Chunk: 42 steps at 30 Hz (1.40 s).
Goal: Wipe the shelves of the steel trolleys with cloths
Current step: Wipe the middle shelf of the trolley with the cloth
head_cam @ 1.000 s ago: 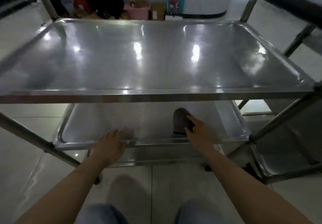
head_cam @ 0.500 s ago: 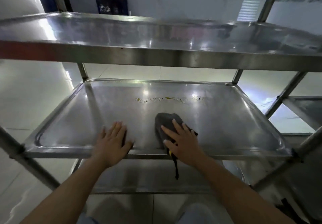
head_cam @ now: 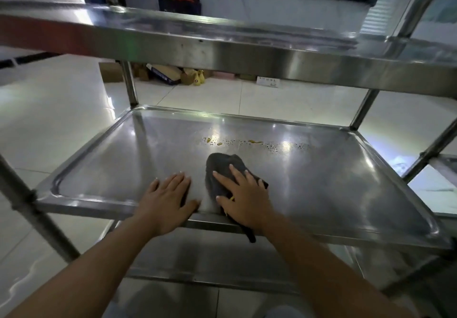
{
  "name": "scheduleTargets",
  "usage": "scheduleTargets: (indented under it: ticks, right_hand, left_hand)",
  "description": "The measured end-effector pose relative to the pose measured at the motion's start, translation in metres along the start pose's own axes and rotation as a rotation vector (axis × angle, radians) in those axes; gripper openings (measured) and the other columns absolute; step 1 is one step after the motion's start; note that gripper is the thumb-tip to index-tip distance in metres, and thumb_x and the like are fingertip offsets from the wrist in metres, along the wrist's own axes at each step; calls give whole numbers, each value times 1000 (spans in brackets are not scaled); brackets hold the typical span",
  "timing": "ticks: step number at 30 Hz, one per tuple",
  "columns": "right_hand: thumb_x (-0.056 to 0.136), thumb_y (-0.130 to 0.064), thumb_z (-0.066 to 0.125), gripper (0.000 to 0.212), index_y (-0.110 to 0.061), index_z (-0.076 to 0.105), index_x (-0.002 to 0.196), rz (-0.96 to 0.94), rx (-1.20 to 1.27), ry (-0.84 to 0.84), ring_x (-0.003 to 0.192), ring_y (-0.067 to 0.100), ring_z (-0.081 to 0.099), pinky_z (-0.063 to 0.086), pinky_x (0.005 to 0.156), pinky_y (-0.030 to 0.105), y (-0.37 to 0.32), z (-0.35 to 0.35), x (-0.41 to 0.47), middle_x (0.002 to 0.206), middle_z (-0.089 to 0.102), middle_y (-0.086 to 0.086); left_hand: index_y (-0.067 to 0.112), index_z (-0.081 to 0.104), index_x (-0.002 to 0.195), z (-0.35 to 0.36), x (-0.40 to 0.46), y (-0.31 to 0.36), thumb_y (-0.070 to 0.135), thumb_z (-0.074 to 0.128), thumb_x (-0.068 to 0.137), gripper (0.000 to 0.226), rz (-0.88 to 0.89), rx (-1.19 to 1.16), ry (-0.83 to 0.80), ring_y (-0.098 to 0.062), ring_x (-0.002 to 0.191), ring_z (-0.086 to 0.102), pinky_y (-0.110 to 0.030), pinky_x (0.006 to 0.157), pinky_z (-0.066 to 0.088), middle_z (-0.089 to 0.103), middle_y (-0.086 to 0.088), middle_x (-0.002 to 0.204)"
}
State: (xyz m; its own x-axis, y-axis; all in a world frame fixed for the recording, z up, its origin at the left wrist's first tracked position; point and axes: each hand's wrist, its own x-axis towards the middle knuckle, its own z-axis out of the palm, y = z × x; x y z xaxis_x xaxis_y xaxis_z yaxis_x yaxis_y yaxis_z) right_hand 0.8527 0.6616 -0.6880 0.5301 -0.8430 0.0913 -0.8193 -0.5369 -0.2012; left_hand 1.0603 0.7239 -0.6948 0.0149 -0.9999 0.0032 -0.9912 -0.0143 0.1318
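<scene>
While the left hand (head_cam: 168, 195) is lying flat with straight fingers at the middle shelf's (head_cam: 346, 189) near rim, the right hand (head_cam: 243, 195) is pressing spread, straight fingers on a dark cloth (head_cam: 220, 169) just beside it at 3 o'clock. A cloth end is hanging over the near edge. Yellowish droplets (head_cam: 252, 142) are sitting at 12 o'clock from the cloth. Bare steel is stretching toward 3 o'clock, and the top shelf (head_cam: 247, 50) is overhanging.
</scene>
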Motion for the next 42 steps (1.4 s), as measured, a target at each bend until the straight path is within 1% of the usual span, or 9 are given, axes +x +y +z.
scheduleTargets:
  ticks: [5, 8, 10, 13, 16, 21, 27, 35, 42]
  right_hand:
    - [90, -59, 48, 63, -48, 21, 146, 115, 135, -80, 145, 26, 19, 21, 115, 52, 63, -32, -14, 160, 13, -3]
    - [82, -56, 61, 62, -50, 36, 138, 266, 185, -89, 134, 32, 30, 31, 108, 48, 76, -41, 10, 145, 33, 0]
    - [78, -59, 59, 58, -55, 39, 132, 280, 197, -104, 129, 34, 30, 31, 105, 46, 60, -35, 36, 140, 34, 0]
    - [82, -68, 37, 58, -60, 21, 137, 205, 102, -80, 140, 34, 16, 15, 111, 56, 11, -4, 72, 157, 17, -5]
    - [93, -61, 26, 48, -59, 17, 140, 109, 98, -51, 145, 34, 4, 0, 111, 64, -49, 19, 94, 161, 5, -6]
    - [98, -55, 29, 54, -53, 4, 146, -105, 18, -154, 147, 28, 3, 8, 114, 60, -47, 5, 63, 162, -3, -7]
    - [97, -53, 36, 57, -49, 10, 147, -72, 23, -72, 146, 24, 13, 16, 116, 53, -26, 2, 48, 161, 9, -4]
    - [94, -54, 33, 55, -51, 15, 146, -50, 96, -136, 145, 34, 8, 8, 114, 61, -119, 36, 161, 162, 5, -2]
    - [85, -65, 26, 58, -61, 7, 140, -250, 124, -102, 144, 25, 18, 15, 114, 58, -66, 21, 67, 160, 14, -9]
  left_hand:
    - [28, 38, 143, -24, 0, -44, 71, 18, 83, 77, -26, 34, 102, -20, 138, 35, -34, 110, 26, 34, 1, 153]
    - [26, 31, 148, -21, -7, -85, 68, 15, 89, 74, -151, 88, 88, -22, 143, 26, -39, 116, 21, 28, -2, 157]
    - [26, 25, 150, -16, -10, -95, 72, 7, 81, 85, -182, 70, 67, -20, 145, 21, -39, 118, 16, 23, -1, 158]
    - [26, 23, 151, -13, -8, -95, 77, -3, 73, 97, -190, 31, 84, -19, 146, 18, -40, 119, 14, 20, 0, 159]
    - [26, 20, 151, -7, -7, -96, 80, -7, 73, 99, -235, 39, 108, -19, 147, 14, -43, 119, 9, 17, 0, 160]
    - [21, 9, 153, 3, -4, -98, 82, -1, 75, 98, -397, 32, 93, -27, 148, 4, -55, 116, 6, 7, -8, 162]
    - [18, 4, 152, 13, -1, -95, 86, -16, 65, 112, -369, 35, 101, -31, 148, 0, -57, 114, 2, 3, -12, 161]
    - [20, 18, 152, 10, -2, -95, 80, -8, 72, 103, -269, 44, 185, -21, 147, 14, -39, 117, 13, 18, -5, 160]
    - [18, 11, 152, 9, -11, -87, 73, 5, 83, 90, -255, -3, 156, -23, 148, 7, -41, 118, 8, 11, -7, 161]
